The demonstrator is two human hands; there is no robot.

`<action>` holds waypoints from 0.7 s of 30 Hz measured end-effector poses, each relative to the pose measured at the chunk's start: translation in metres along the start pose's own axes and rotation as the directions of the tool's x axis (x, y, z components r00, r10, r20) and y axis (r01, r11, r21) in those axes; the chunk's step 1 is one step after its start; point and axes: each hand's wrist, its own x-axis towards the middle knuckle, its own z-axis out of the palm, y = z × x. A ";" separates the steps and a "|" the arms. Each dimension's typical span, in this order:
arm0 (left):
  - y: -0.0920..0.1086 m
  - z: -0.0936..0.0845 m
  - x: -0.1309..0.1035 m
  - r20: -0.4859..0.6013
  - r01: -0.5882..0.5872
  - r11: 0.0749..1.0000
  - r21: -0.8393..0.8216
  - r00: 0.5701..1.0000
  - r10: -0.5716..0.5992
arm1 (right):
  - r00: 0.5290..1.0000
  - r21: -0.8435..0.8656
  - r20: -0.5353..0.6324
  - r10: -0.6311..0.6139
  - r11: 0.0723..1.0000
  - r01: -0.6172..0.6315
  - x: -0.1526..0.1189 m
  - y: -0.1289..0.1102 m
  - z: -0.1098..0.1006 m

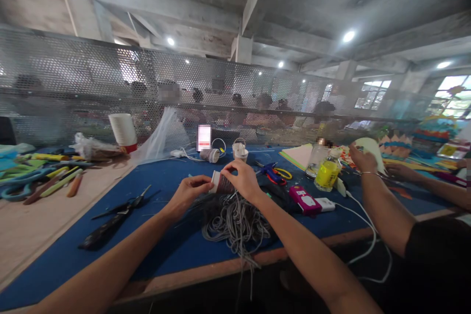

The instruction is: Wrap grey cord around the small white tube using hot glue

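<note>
Over the blue mat, a small paper cup (pixel 224 185) lies tilted on its side between my hands, its white rim to the left and its wall wound with brownish-grey cord. My left hand (pixel 189 191) pinches the rim. My right hand (pixel 241 179) is closed over the top of the wound side, fingertips near the rim; whether it also pinches the cord is hidden. Below spreads a loose tangle of grey cord (pixel 235 225), with strands hanging over the table's front edge. Another cord-wound cup (pixel 209 155) lies farther back by a lit phone (pixel 204 137).
Black-handled scissors (pixel 116 221) lie left. Behind stand stacked paper cups (pixel 123 131) and a small white bucket (pixel 240 149). At right are blue-red scissors (pixel 272 173), a pink power bank (pixel 304 200) with a cable, a yellow bottle (pixel 328 171), and another person's hand (pixel 364 157) holding paper.
</note>
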 end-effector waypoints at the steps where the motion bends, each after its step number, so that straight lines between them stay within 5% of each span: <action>1: 0.000 0.000 0.000 0.002 0.000 1.000 -0.003 1.000 0.000 | 1.000 0.010 0.007 0.004 1.000 -0.004 0.000 0.001 0.000; 21: -0.004 -0.001 0.001 0.020 0.004 1.000 -0.022 1.000 -0.003 | 0.994 0.069 0.080 0.070 0.995 -0.075 0.000 0.002 -0.002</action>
